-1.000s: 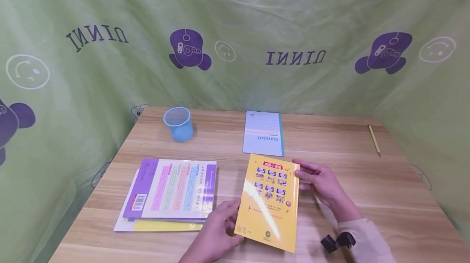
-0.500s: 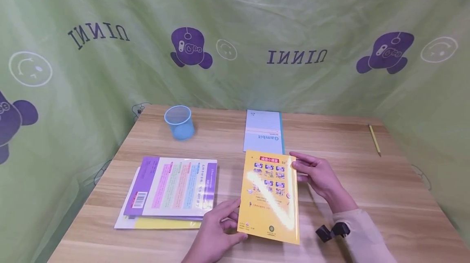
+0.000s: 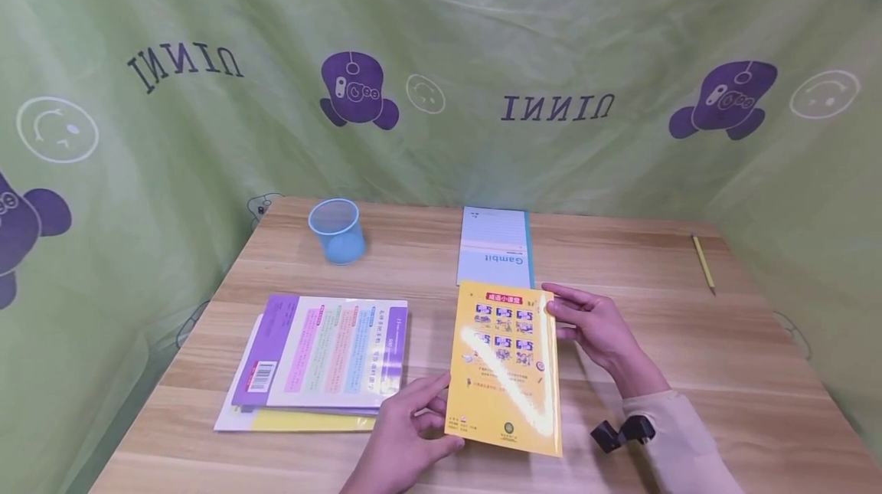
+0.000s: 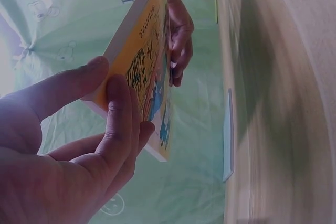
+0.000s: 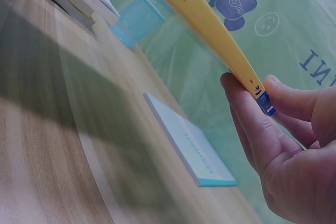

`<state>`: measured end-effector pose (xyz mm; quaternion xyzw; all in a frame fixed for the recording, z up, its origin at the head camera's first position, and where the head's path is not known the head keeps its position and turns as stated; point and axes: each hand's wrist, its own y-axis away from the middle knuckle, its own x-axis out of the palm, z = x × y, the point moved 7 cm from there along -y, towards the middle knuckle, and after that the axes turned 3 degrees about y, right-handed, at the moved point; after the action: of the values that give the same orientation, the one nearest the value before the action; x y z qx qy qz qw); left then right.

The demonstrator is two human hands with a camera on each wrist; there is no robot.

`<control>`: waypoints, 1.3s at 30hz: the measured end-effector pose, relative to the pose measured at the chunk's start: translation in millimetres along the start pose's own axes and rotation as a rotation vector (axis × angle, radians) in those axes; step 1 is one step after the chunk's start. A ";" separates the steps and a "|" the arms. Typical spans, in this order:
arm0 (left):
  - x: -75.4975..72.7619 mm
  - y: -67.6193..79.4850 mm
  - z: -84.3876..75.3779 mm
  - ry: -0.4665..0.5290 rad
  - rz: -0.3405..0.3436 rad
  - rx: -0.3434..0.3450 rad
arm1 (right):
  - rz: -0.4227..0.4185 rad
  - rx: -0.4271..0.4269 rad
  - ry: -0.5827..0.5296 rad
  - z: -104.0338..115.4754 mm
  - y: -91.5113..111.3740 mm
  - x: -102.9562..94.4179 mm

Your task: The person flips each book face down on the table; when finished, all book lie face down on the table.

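Note:
A thin yellow book (image 3: 503, 371) is held up off the table between both hands, its back cover facing the head camera with glare across it. My left hand (image 3: 406, 433) grips its near left corner, thumb on one side and fingers on the illustrated cover, as the left wrist view shows. At the far right edge my right hand (image 3: 606, 337) pinches the book near the spine's blue end (image 5: 266, 102). A pale blue "Gambit" notebook (image 3: 494, 245) lies flat just beyond the book.
Left on the wooden table (image 3: 413, 279) lies a stack of books, a purple and white one (image 3: 338, 352) on top. A blue mesh cup (image 3: 338, 233) stands behind it. A yellow pencil (image 3: 703, 264) lies far right. Green printed cloth (image 3: 441, 149) hangs behind.
Over the second, the yellow book and the right hand have shifted slightly left and away, and the book has turned a little. In the last half second hardly anything has moved.

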<state>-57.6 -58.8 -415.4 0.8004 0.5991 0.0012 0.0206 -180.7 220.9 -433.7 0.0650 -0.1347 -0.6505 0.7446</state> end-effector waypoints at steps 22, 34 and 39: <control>-7.3 4.5 -14.6 0.100 0.019 0.352 | 0.289 -0.216 0.081 10.6 8.4 0.0; -9.8 8.2 -19.5 0.130 0.008 0.445 | 0.397 -0.310 -0.001 9.3 12.0 -2.8; -11.7 8.0 -21.0 0.109 -0.005 0.477 | 0.321 -0.292 0.011 7.7 10.9 -6.3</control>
<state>-53.8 -71.6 -393.9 0.7799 0.5845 -0.0974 -0.2013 -173.3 229.4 -424.1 -0.0620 -0.0437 -0.5360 0.8408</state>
